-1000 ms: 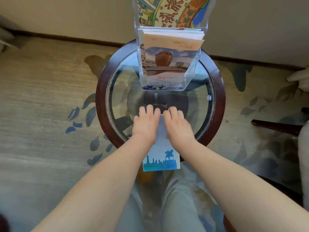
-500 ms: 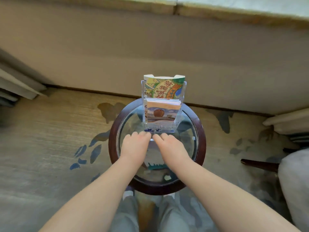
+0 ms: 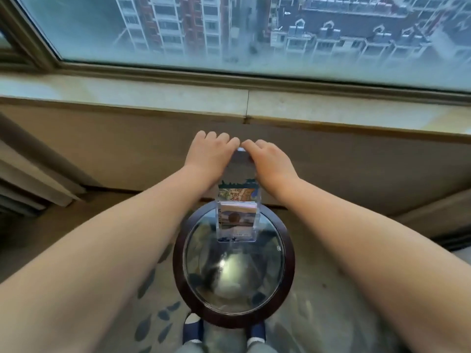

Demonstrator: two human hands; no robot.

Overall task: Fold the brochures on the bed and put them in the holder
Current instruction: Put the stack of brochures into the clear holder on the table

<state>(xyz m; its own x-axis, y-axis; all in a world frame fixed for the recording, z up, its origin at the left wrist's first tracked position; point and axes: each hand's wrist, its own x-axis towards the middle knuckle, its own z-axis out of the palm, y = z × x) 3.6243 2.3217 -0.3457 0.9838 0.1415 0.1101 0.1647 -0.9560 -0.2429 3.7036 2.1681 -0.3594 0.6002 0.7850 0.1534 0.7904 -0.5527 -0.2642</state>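
Note:
A folded brochure (image 3: 240, 171), pale with a dark skyline strip at its lower edge, is held upright above the clear acrylic holder (image 3: 257, 220). My left hand (image 3: 210, 151) grips its top left and my right hand (image 3: 269, 159) its top right. Its lower edge sits at the top of the holder's back pocket. The back pocket holds a colourful brochure (image 3: 238, 194), and the front pocket a stack of brochures (image 3: 238, 216) showing a brown pot. The holder stands at the far side of a round glass-topped table (image 3: 288, 281).
A wall and stone window sill (image 3: 127, 93) lie just behind the table, with a large window above. Curtains (image 3: 23, 179) hang at the left. My feet in dark slippers (image 3: 192, 329) stand under the near edge, on patterned carpet.
Both hands lifted the brochure off the glass tabletop and raised it over the holder. The view rose and tilted up, bringing the window into sight.

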